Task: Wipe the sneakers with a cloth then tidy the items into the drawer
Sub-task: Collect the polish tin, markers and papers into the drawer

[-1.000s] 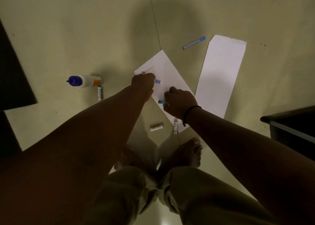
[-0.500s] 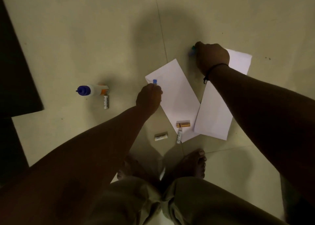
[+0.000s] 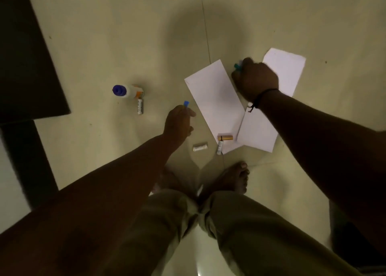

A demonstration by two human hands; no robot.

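View, head: looking straight down at a dim tiled floor, bare feet at 6 o'clock
Left hand: fingers curled round a small blue-tipped item that sticks out at 12 o'clock of the fist; what it is, cannot tell
Right hand: knuckles up, fingers closed on a teal-tipped pen, only its end showing at the hand's 10 o'clock
Envelopes: one white envelope between the hands, long axis 11 to 5 o'clock; a second envelope partly under the right forearm
Batteries: gold battery on the near envelope's lower end, long axis 3 to 9; white battery just beside at its 8 o'clock; a third at the corner; a fourth beside the glue bottle
Key relation (judgement): the loose batteries lie at 5 o'clock of the left hand, near it; that hand is the nearer one
Drawer, sneakers, cloth: not identifiable in view
Stage (judgement): tidying, both hands occupied
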